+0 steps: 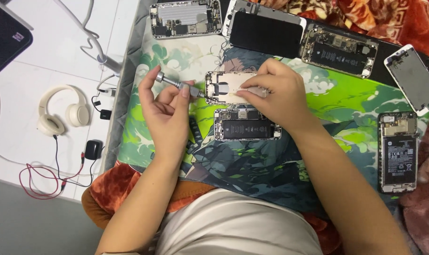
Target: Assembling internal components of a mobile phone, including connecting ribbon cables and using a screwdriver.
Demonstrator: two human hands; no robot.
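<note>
Head view shows our left hand [166,105] pinching a slim metal screwdriver [179,85] against the thin, fragile phone frame [224,88] on the mat [318,99], which our right hand [271,92] presses flat, best held by its edges.

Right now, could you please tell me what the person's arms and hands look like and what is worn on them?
Both arms are bare from the frame's lower edge to the fingers: no sleeves, gloves, watch, bracelets or rings show on the left hand or the right hand. The fingernails are short and unpainted. The only clothing in view is a pale, off-white garment over the torso, between the two forearms.
</note>
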